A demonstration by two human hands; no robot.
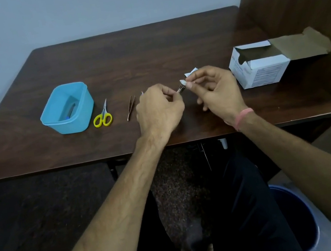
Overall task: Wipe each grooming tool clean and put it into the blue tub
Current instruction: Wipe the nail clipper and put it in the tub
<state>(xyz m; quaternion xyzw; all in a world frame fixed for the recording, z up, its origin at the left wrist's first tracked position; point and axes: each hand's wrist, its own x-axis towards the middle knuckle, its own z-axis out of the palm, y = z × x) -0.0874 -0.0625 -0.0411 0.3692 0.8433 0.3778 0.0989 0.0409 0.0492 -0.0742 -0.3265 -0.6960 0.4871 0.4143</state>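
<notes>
My left hand pinches a small metal tool, likely tweezers, whose tip sticks out to the right. My right hand pinches a small white wipe around that tip. The blue tub stands at the left of the table with one dark tool lying inside it. Yellow-handled scissors lie just right of the tub. A second pair of tweezers lies on the table between the scissors and my left hand.
An open white cardboard box stands at the right of the dark wooden table. A torn white wrapper lies behind my right hand. A blue bin stands on the floor at lower right. A wooden panel rises at the right.
</notes>
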